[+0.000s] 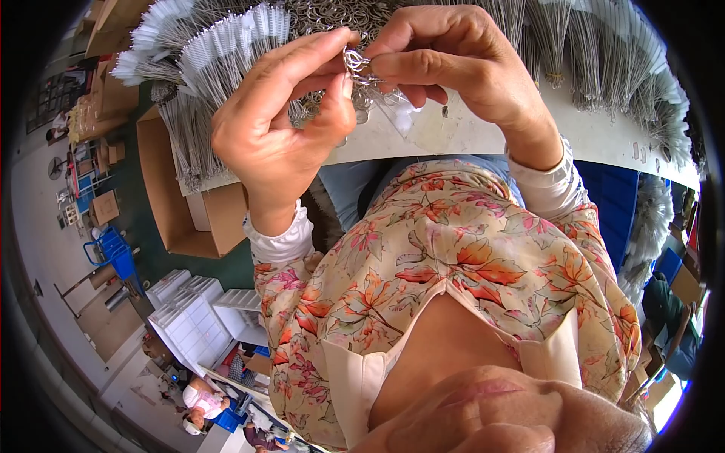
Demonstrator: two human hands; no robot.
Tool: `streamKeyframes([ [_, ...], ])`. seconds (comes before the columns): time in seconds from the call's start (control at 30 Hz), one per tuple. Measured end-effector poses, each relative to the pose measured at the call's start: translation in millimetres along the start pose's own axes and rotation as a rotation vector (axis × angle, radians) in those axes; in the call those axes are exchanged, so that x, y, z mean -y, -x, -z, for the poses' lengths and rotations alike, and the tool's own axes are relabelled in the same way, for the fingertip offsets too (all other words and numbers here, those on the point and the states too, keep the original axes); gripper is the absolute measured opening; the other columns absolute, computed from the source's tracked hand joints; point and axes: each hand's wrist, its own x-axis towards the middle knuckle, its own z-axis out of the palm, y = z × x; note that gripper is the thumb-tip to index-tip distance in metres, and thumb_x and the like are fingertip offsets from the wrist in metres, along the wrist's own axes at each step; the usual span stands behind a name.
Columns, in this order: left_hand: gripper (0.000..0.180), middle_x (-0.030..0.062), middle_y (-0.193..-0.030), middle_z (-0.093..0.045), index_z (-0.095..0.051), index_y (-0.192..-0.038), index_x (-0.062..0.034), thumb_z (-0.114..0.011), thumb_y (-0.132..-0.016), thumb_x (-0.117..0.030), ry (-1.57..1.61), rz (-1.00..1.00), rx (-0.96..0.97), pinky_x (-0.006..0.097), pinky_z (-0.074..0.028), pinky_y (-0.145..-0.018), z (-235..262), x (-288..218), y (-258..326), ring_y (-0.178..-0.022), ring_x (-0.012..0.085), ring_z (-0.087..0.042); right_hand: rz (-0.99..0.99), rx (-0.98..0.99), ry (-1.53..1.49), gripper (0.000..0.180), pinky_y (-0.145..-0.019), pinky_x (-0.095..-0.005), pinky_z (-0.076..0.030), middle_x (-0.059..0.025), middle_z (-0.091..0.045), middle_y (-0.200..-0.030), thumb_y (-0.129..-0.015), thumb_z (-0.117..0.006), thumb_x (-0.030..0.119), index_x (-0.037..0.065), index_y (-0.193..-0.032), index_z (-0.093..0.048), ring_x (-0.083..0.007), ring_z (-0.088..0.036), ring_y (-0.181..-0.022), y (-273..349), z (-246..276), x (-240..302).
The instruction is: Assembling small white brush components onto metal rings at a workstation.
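Note:
Above the table edge, my left hand [283, 124] pinches small shiny metal rings [354, 62] between thumb and forefinger. My right hand [464, 64] grips the same rings from the other side with thumb and fingertips. How the rings link together is too small to tell. Behind the hands lies a heap of loose metal rings [332, 19]. Long thin brushes with wire stems and white bristles [234, 49] are bunched on the left of the table. More wire-stemmed brushes [593, 57] lie along its right side. Under my hands is a clear plastic piece [396, 117], partly hidden.
The white table [468, 136] curves across the top. An open cardboard box [177, 204] stands off its left end, with white plastic crates [192, 317] below it. A blue cart [113, 253] stands farther left. Two other people, one in a pink top [204, 400], sit at lower left.

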Motion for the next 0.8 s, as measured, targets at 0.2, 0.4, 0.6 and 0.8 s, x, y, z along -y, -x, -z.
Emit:
streamKeyframes([
  [0.2, 0.03, 0.015, -0.095, -0.066, -0.064, -0.098, 0.006, -0.064, -0.069, 0.01, -0.103, -0.113, -0.054, 0.024, -0.055, -0.064, -4, 6, 4, -0.074, 0.0157, -0.065, 0.049, 0.008, 0.073, 0.01, -0.054, -0.0188, -0.043, -0.0038, -0.063, -0.077, -0.085, -0.062, 0.005, -0.002, -0.092, -0.064, -0.0065, -0.055, -0.063, 1, 2, -2],
  [0.4, 0.029, 0.0161, -0.095, -0.066, -0.064, -0.099, 0.0056, -0.064, -0.07, 0.009, -0.132, -0.191, -0.056, 0.025, -0.055, -0.064, -7, 7, 7, -0.075, 0.0165, -0.066, 0.004, 0.135, -0.063, 0.01, -0.055, -0.0189, -0.045, -0.0046, -0.064, -0.081, -0.084, -0.062, 0.002, -0.004, -0.092, -0.064, -0.0071, -0.056, -0.064, -1, 13, -5],
  [0.6, 0.027, 0.0181, -0.095, -0.065, -0.062, -0.1, 0.0089, -0.062, -0.073, 0.011, -0.003, -0.127, -0.032, 0.025, -0.056, -0.067, -12, 6, 9, -0.078, 0.0158, -0.065, -0.028, 0.116, 0.081, 0.01, -0.055, -0.0189, -0.045, -0.0048, -0.063, -0.078, -0.083, -0.062, -0.001, -0.004, -0.092, -0.064, -0.0072, -0.056, -0.063, 5, 12, 5],
  [0.8, 0.025, 0.0157, -0.096, -0.064, -0.061, -0.104, 0.0081, -0.058, -0.079, 0.008, 0.186, 0.24, -0.016, 0.025, -0.054, -0.07, -10, -2, 7, -0.079, 0.0153, -0.064, 0.147, 0.041, 0.072, 0.01, -0.054, -0.0183, -0.043, -0.0034, -0.062, -0.077, -0.085, -0.06, 0.001, -0.001, -0.094, -0.061, -0.0059, -0.054, -0.061, 8, 11, -9],
])
